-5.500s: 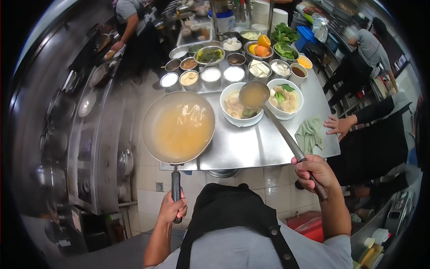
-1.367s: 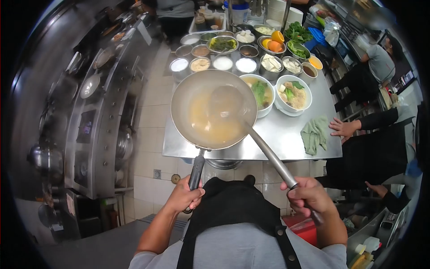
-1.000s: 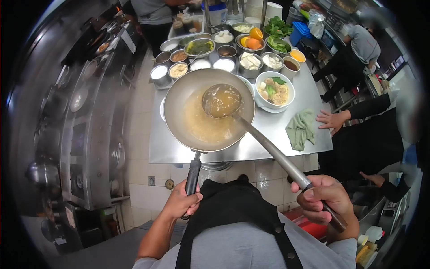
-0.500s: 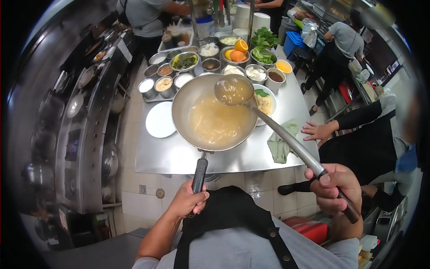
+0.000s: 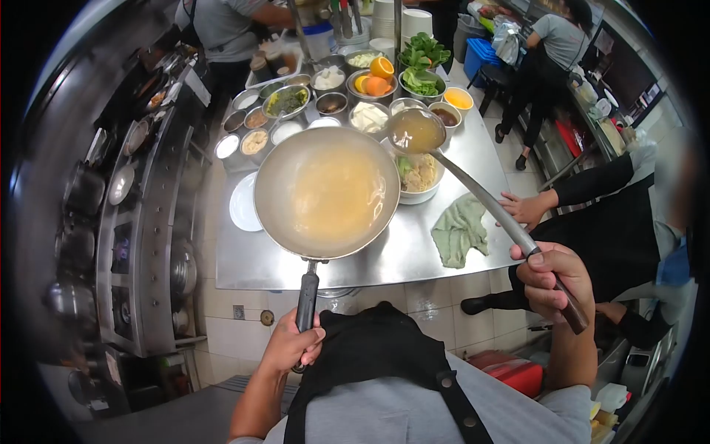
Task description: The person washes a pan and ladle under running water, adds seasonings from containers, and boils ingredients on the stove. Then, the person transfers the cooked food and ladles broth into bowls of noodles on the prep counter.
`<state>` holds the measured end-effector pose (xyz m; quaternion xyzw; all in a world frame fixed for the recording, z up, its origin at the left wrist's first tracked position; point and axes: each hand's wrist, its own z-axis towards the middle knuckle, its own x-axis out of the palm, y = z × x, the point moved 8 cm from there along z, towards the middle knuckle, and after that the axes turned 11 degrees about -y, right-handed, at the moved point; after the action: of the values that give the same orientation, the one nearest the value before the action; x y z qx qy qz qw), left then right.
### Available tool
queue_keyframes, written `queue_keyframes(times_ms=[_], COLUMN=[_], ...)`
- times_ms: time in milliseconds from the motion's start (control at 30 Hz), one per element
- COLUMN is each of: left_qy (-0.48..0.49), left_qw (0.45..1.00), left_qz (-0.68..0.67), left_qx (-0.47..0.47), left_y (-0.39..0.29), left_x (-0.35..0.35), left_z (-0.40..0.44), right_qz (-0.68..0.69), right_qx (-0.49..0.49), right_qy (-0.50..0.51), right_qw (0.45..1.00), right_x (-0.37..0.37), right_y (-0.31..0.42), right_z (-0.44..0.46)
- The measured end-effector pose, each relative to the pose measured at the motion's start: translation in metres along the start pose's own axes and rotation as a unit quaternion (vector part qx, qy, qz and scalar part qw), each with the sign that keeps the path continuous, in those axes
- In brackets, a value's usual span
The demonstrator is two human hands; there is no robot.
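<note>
My left hand (image 5: 292,342) is wrapped round the black handle of a wide pan (image 5: 271,174), which holds pale brown broth over the table. In my right hand (image 5: 555,281) is the dark grip of a long metal ladle (image 5: 488,196). The ladle's cup, filled with similar broth, hangs to the right of the pan, above a white bowl (image 5: 420,197). Noodles and some green leaf show in that bowl, whose far rim is partly hidden by the ladle. A white plate (image 5: 242,203) lies left of the pan, partly covered by it.
Metal containers of ingredients, including cut oranges (image 5: 378,85) and leafy greens (image 5: 423,58), crowd the back of the steel table (image 5: 347,272). A green cloth (image 5: 460,231) lies at the right, near another person's hand (image 5: 526,208). A stove (image 5: 144,244) runs along the left.
The pan has shifted left, uncovering more of the noodle bowl. The ladle's cup has moved right, from above the pan to above the bowl. Both hands keep their grips.
</note>
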<state>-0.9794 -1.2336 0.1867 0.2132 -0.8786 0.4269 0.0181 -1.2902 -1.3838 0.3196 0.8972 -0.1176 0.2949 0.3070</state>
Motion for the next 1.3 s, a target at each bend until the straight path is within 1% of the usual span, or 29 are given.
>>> queue_keyframes(times_ms=[67, 100, 167, 200, 300, 367, 467, 500, 600, 633, 733, 767, 800, 833, 867, 900, 967, 1000, 1033, 1100, 1133, 1167, 1233, 1300], left_qy=[-0.015, -0.015, -0.038, -0.038, -0.044, -0.033, -0.050, -0.049, -0.038, -0.034, -0.020, -0.012, -0.015, -0.003, 0.006, -0.003, 0.012, 0.016, 0.016, 0.010, 0.012, 0.016, 0.020, 0.036], left_qw=[1.000, 1.000, 0.999, 0.999, 0.999, 0.999, 0.998, 0.998, 0.999, 0.999, 0.999, 1.000, 1.000, 1.000, 0.999, 0.999, 0.999, 0.999, 0.999, 0.998, 0.998, 0.998, 0.997, 0.998], left_qz=[-0.015, -0.014, -0.004, -0.003, -0.010, -0.036, -0.022, -0.020, -0.013, -0.009, 0.001, 0.009, 0.005, 0.014, 0.022, 0.015, 0.032, 0.036, 0.035, 0.055, 0.054, 0.064, 0.072, 0.053], left_qx=[-0.001, -0.001, 0.018, 0.017, 0.018, 0.010, 0.025, 0.025, 0.027, 0.028, 0.026, 0.021, 0.022, 0.023, 0.027, 0.030, 0.022, 0.013, 0.014, 0.025, 0.024, 0.020, 0.015, 0.018], left_y=[0.000, 0.001, 0.000, 0.000, -0.004, -0.005, -0.007, -0.008, -0.012, -0.012, -0.015, -0.015, -0.016, -0.017, -0.018, -0.020, -0.022, -0.020, -0.020, -0.021, -0.022, -0.022, -0.022, -0.022], left_x=[-0.004, -0.005, -0.012, -0.015, -0.028, -0.036, -0.049, -0.052, -0.062, -0.066, -0.076, -0.078, -0.083, -0.084, -0.087, -0.091, -0.093, -0.097, -0.100, -0.101, -0.103, -0.103, -0.104, -0.100], left_z=[-0.004, -0.006, -0.009, -0.011, -0.018, -0.021, -0.026, -0.027, -0.028, -0.028, -0.027, -0.027, -0.026, -0.025, -0.024, -0.024, -0.024, -0.023, -0.021, -0.019, -0.018, -0.017, -0.015, -0.013], right_qz=[-0.035, -0.034, -0.085, -0.117, -0.142, -0.158, -0.227, -0.225, -0.330, -0.330, -0.486, -0.490, -0.600, -0.689, -0.671, -0.675, -0.557, -0.528, -0.528, -0.473, -0.472, -0.473, -0.572, -0.585], right_qx=[-0.018, -0.018, -0.030, -0.037, -0.040, -0.045, -0.084, -0.085, -0.140, -0.141, -0.197, -0.196, -0.293, -0.382, -0.362, -0.365, -0.378, -0.333, -0.334, -0.157, -0.151, -0.151, -0.206, -0.200], right_qy=[-0.031, -0.032, -0.067, -0.080, -0.108, -0.106, -0.129, -0.129, -0.158, -0.159, -0.258, -0.257, -0.279, -0.287, -0.303, -0.293, -0.245, -0.238, -0.237, -0.218, -0.198, -0.200, -0.143, -0.135], right_qw=[0.999, 0.999, 0.994, 0.989, 0.983, 0.981, 0.962, 0.962, 0.920, 0.920, 0.811, 0.810, 0.690, 0.545, 0.572, 0.571, 0.697, 0.744, 0.744, 0.839, 0.846, 0.845, 0.781, 0.775], right_x=[-0.012, -0.015, -0.026, -0.029, -0.036, -0.033, -0.035, -0.035, -0.041, -0.041, -0.051, -0.063, -0.066, -0.050, -0.047, -0.038, -0.026, -0.024, -0.006, 0.018, 0.024, 0.022, 0.029, 0.031], right_y=[-0.001, -0.003, -0.007, -0.008, -0.021, -0.031, -0.044, -0.050, -0.063, -0.073, -0.097, -0.114, -0.115, -0.117, -0.123, -0.127, -0.132, -0.135, -0.129, -0.141, -0.146, -0.150, -0.156, -0.159], right_z=[0.011, 0.016, 0.027, 0.032, 0.045, 0.050, 0.057, 0.061, 0.071, 0.073, 0.073, 0.078, 0.074, 0.066, 0.061, 0.056, 0.046, 0.041, 0.029, 0.023, 0.026, 0.029, 0.039, 0.040])
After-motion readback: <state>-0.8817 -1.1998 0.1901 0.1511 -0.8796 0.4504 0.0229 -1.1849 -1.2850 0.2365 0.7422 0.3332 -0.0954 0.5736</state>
